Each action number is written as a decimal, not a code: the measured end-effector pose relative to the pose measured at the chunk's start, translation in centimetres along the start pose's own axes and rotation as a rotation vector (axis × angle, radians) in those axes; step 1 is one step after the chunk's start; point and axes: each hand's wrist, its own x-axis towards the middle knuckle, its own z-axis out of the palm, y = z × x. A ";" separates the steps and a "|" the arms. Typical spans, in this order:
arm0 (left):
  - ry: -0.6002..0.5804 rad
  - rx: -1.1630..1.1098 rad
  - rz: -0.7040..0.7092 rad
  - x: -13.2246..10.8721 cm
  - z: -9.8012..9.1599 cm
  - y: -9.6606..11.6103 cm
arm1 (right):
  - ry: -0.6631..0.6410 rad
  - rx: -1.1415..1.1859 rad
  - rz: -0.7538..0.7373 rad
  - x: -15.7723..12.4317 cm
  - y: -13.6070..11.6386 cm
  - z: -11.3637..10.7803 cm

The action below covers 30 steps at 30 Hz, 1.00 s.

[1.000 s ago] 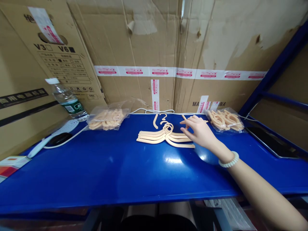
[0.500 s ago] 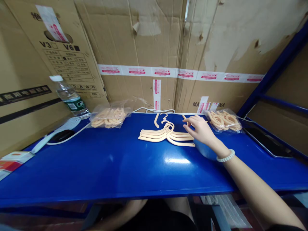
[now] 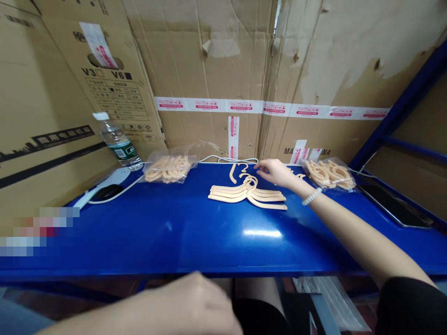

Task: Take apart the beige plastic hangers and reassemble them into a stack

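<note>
A small stack of peach plastic hangers (image 3: 244, 194) lies on the blue table (image 3: 195, 232) near its back edge. Two loose peach hook pieces (image 3: 238, 170) lie just behind the stack. My right hand (image 3: 275, 172) reaches over the table, fingers stretched toward those loose pieces, holding nothing. A white bead bracelet (image 3: 311, 196) sits on that wrist. My left hand (image 3: 188, 309) is low at the near edge of the table, seen from the back and blurred, its fingers hidden.
Two clear bags of peach parts lie at the back, a left bag (image 3: 167, 168) and a right bag (image 3: 330, 174). A water bottle (image 3: 118, 142), a white cable and a dark device (image 3: 109, 190) sit left. A tablet (image 3: 393, 204) lies right. Cardboard boxes (image 3: 223, 70) wall the back.
My right hand has moved left and farther back, from the hangers' right ends toward the loose hook pieces. My left hand has risen into view at the bottom.
</note>
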 end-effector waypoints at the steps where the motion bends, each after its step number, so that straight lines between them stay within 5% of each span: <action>1: 0.067 0.078 0.060 0.4 -1.8 0.6 | -0.034 -0.009 0.003 1.2 -0.1 0.1; 5: 0.539 0.385 0.175 4.4 -8.8 -2.4 | -0.150 -0.049 0.015 5.3 -0.1 0.8; 9: 0.557 0.667 0.038 8.6 -15.1 -9.8 | -0.267 -0.081 0.042 7.7 0.3 2.5; 12: 0.563 0.725 -0.069 10.2 -18.0 -14.3 | -0.316 -0.082 0.050 8.6 0.9 3.9; 16: 0.491 0.693 -0.053 11.3 -19.0 -17.2 | -0.337 -0.026 0.049 9.0 1.8 5.4; 22: 0.410 0.642 0.038 12.9 -19.3 -17.7 | -0.249 0.161 0.077 8.7 3.0 6.5; 30: 0.668 0.563 0.059 11.8 -18.3 -17.3 | 0.052 0.555 0.183 6.3 2.3 5.0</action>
